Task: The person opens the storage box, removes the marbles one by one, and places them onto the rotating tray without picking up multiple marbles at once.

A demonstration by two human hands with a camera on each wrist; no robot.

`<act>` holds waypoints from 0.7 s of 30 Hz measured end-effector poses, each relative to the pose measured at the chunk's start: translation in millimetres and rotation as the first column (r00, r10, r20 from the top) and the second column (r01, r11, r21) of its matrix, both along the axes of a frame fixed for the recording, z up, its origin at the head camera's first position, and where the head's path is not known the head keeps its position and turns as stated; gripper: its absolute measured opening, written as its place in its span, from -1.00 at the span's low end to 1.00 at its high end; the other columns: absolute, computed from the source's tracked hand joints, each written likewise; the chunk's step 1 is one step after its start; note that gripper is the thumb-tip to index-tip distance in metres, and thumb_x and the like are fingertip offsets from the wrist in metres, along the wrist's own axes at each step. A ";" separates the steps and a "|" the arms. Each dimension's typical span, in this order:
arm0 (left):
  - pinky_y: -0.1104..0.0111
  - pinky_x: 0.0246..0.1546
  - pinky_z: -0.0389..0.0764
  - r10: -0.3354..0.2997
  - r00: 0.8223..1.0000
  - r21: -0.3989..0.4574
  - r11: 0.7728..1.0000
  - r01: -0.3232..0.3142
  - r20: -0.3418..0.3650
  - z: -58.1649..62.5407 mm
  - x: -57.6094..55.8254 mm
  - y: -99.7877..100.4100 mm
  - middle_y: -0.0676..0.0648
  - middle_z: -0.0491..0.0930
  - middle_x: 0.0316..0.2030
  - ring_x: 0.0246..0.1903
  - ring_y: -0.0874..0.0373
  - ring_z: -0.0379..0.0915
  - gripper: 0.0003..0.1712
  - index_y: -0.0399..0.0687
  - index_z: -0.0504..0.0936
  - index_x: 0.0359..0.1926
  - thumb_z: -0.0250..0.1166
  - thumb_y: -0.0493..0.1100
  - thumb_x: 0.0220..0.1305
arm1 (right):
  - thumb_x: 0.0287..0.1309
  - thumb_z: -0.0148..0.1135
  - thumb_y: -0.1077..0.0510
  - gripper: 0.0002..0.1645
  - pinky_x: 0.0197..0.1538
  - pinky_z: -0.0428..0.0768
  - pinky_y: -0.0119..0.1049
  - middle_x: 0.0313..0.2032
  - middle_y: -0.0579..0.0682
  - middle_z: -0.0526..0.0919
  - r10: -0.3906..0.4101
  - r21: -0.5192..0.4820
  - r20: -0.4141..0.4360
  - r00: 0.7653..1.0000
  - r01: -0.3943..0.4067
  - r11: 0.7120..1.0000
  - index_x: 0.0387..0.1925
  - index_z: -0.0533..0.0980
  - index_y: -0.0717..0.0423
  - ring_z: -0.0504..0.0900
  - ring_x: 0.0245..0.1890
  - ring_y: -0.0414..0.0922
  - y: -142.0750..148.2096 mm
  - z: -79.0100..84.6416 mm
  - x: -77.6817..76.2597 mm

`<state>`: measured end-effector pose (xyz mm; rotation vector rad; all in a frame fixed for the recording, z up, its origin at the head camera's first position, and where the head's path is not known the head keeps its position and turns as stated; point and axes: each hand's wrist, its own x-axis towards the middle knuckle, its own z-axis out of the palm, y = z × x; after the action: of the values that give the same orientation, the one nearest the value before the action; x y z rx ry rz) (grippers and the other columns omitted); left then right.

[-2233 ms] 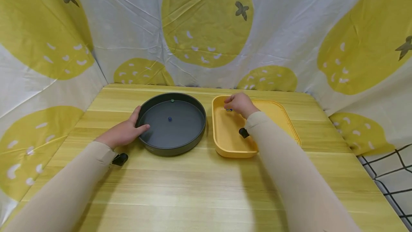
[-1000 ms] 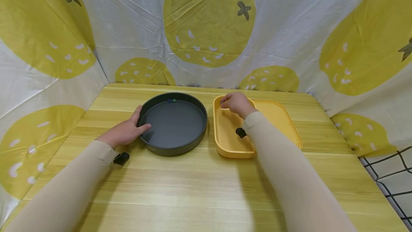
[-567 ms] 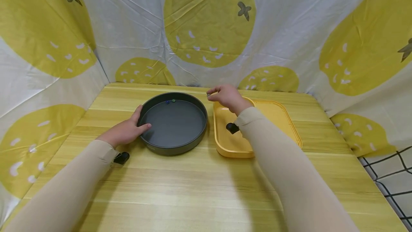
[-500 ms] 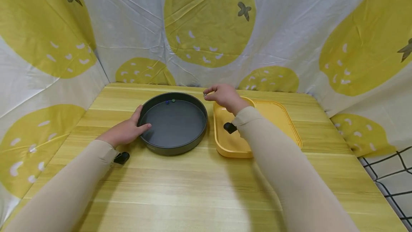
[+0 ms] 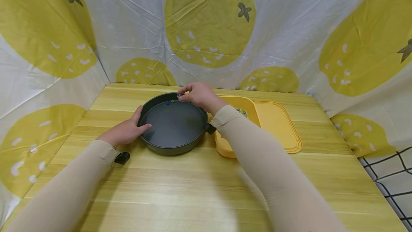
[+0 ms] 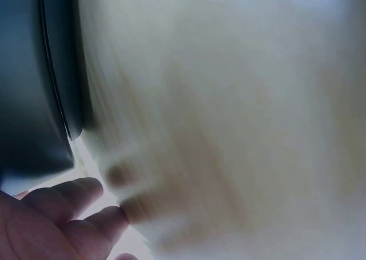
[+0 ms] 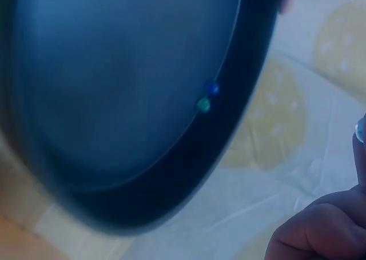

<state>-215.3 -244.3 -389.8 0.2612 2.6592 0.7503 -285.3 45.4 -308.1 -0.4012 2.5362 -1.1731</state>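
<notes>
A round dark grey pan (image 5: 173,128) stands on the table, with a blue marble (image 5: 167,102) and a green marble (image 5: 172,101) by its far wall. My left hand (image 5: 127,131) holds the pan's left side, thumb over the rim and fingers along the outside. Above the far rim, my right hand (image 5: 199,96) pinches a small glass marble (image 5: 179,95) between thumb and fingertips. The right wrist view shows part of that marble (image 7: 359,130) at the edge. Right of the pan, a yellow box (image 5: 225,150) contains several marbles (image 5: 241,112), partly hidden by my right forearm.
A flat yellow lid (image 5: 280,126) lies against the box's right side. The wooden table (image 5: 154,196) meets a fruit-print curtain (image 5: 206,28) at the back and sides. A black wire grid (image 5: 389,182) stands off the right edge.
My right hand has moved left from the yellow box to the pan's far rim, carrying a marble. The blue marble has rolled back beside the green one. My left hand stays put.
</notes>
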 end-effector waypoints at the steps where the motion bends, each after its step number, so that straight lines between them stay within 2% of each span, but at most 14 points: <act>1: -0.29 0.51 0.18 0.000 1.000 0.000 1.000 0.000 0.000 0.2 0.1 0.2 -0.50 -0.20 0.63 0.54 -0.51 0.05 0.16 -0.15 -0.58 0.66 0.01 0.31 0.61 | 0.39 0.39 0.06 -0.62 0.15 0.68 -0.15 0.37 -0.01 0.58 0.013 0.001 -0.011 1.000 -0.013 1.000 0.20 0.71 -0.04 0.66 0.16 -0.02 -3.6 0.4 0.7; 4: -0.29 0.51 0.18 -0.001 1.000 -0.005 1.000 0.001 0.001 0.3 0.4 0.0 -0.51 -0.18 0.63 0.54 -0.50 0.05 0.17 -0.16 -0.57 0.66 0.00 0.33 0.60 | 0.38 0.41 0.07 -0.64 0.09 0.66 -0.24 0.27 -0.02 0.67 0.040 0.001 -0.035 0.999 -0.040 0.999 0.16 0.73 -0.04 0.68 0.09 -0.07 -13.9 1.6 2.2; 9: -0.29 0.51 0.18 -0.004 1.000 -0.005 1.000 0.004 0.006 -1.0 -0.5 -0.8 -0.51 -0.15 0.63 0.53 -0.49 0.08 0.20 -0.15 -0.58 0.66 0.00 0.37 0.59 | 0.36 0.42 0.09 -0.66 0.15 0.62 -0.25 0.14 -0.03 0.76 0.084 0.010 -0.059 0.995 -0.083 0.996 0.13 0.74 -0.01 0.66 0.15 -0.07 -26.8 0.6 2.5; 15: -0.28 0.51 0.20 -0.003 1.000 -0.007 1.000 0.003 0.006 -1.3 -0.9 -0.5 -0.50 -0.15 0.63 0.52 -0.49 0.12 0.19 -0.15 -0.59 0.66 -0.01 0.36 0.59 | 0.35 0.44 0.12 -0.67 0.20 0.61 -0.21 0.17 -0.03 0.75 0.096 0.000 -0.038 0.995 -0.097 0.995 0.12 0.75 0.01 0.65 0.19 -0.05 -33.4 -2.4 4.0; 21: -0.28 0.50 0.21 0.000 1.000 -0.006 1.000 0.000 0.002 -0.7 -0.3 -0.4 -0.53 -0.12 0.61 0.51 -0.49 0.14 0.18 -0.17 -0.57 0.66 0.00 0.34 0.60 | 0.35 0.44 0.10 -0.61 0.30 0.59 -0.17 0.30 -0.03 0.64 0.094 -0.011 -0.020 0.995 -0.094 0.996 0.18 0.72 -0.04 0.59 0.31 -0.04 -30.8 -2.9 6.2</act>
<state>-215.6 -244.7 -390.5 0.2592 2.6592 0.7417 -279.1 14.5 -311.0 -0.5310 2.4981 -1.1555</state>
